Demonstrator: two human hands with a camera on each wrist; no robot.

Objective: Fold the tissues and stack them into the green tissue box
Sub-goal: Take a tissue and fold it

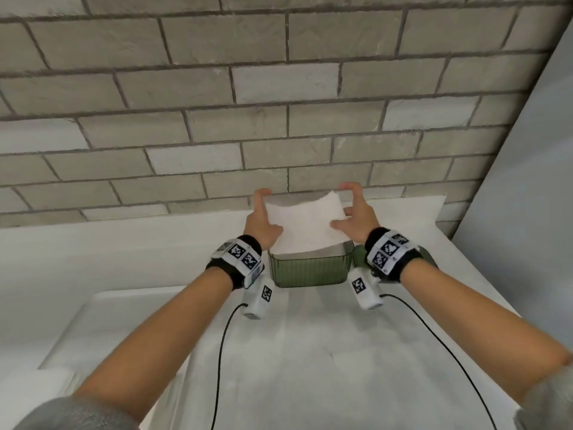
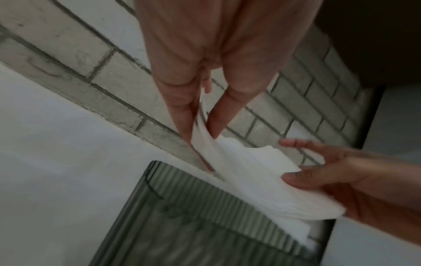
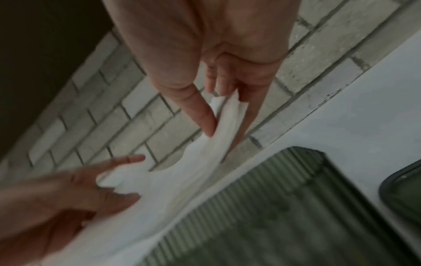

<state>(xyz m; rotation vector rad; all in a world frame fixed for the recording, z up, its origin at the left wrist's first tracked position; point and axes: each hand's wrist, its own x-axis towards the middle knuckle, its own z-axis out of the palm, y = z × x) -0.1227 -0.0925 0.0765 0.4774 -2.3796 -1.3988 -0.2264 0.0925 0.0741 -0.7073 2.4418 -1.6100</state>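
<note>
A ribbed green tissue box (image 1: pixel 310 270) stands on the white table near the brick wall. A folded white tissue (image 1: pixel 305 226) hangs flat just above its open top, with white tissue showing inside the box below it. My left hand (image 1: pixel 269 212) pinches the tissue's left edge between thumb and fingers, and my right hand (image 1: pixel 341 206) pinches the right edge. The left wrist view shows the left hand (image 2: pixel 202 133) pinching the tissue (image 2: pixel 250 180) over the box (image 2: pixel 193 216). The right wrist view shows the right hand (image 3: pixel 222 133) doing the same on the tissue (image 3: pixel 182 180).
The grey brick wall (image 1: pixel 279 103) rises directly behind the box. A dark green lid (image 3: pixel 405 189) lies to the right of the box, mostly hidden by my right wrist in the head view. The white table (image 1: pixel 310 352) stretches toward me, crossed by two black wrist cables.
</note>
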